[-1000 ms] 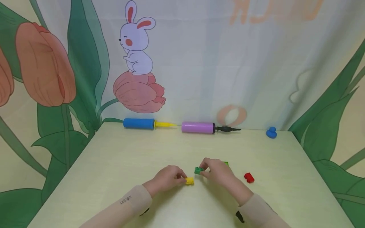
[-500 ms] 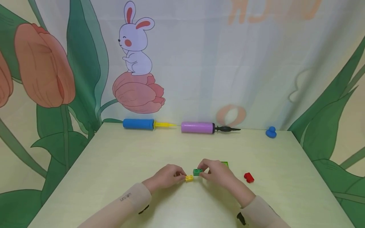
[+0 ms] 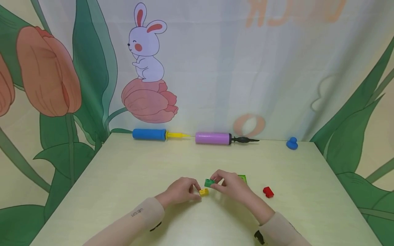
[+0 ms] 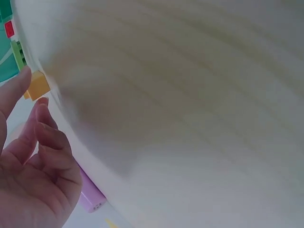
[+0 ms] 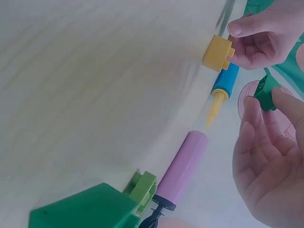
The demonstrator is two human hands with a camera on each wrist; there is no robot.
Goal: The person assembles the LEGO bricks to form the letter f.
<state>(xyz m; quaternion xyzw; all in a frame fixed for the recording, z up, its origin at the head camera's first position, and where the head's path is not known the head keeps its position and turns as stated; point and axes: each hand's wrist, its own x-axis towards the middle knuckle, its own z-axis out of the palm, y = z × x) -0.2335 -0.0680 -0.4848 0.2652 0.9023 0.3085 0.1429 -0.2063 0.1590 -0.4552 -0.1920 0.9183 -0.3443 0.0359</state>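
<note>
In the head view a yellow toy brick (image 3: 204,192) stands on the table, studs showing. My left hand (image 3: 181,190) is at its left side, thumb and forefinger spread apart; whether a fingertip still touches the brick I cannot tell. My right hand (image 3: 231,183) pinches a green toy brick (image 3: 209,183) between thumb and fingertips, slightly behind and above the yellow one. In the right wrist view that green brick (image 5: 267,92) is tilted and apart from the yellow brick (image 5: 218,53). The left wrist view has the yellow brick (image 4: 38,85) just beyond the left fingertips.
A light green piece (image 3: 242,178) lies partly hidden behind the right hand, with a red brick (image 3: 268,192) farther right. Along the back edge are a blue hand pump (image 3: 149,134), a purple one (image 3: 213,138) and a small blue rounded object (image 3: 292,143). A large green block (image 5: 83,209) fills the right wrist view's lower left.
My right hand has carried the green brick left and upward, nearer to the yellow brick. The left thumb and forefinger have spread away from the yellow brick, which shifted slightly.
</note>
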